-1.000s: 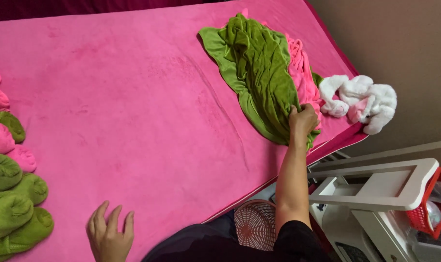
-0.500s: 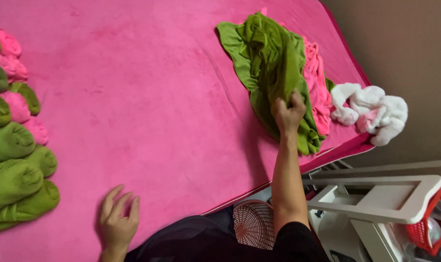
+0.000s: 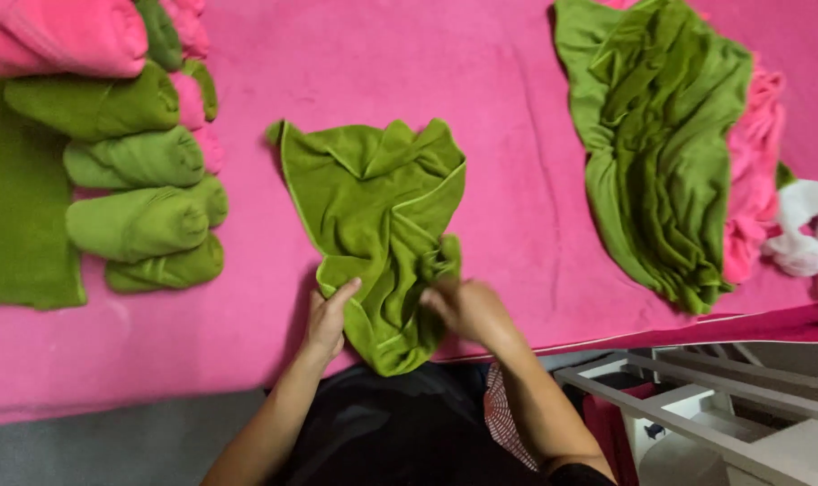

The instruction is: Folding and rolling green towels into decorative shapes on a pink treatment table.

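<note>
Gripping the crumpled green towel (image 3: pixel 379 225) at its near end, the left hand (image 3: pixel 328 317) pinched its edge between thumb and fingers, while the right hand (image 3: pixel 467 309), blurred, clutched the opposite edge; the towel lay on the pink counter (image 3: pixel 508 189) beside rolled towels (image 3: pixel 139 193).

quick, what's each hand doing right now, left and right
Left hand: gripping the near left edge of the crumpled green towel.
Right hand: on the same towel's right edge; blurred, grip cannot be told.
</note>
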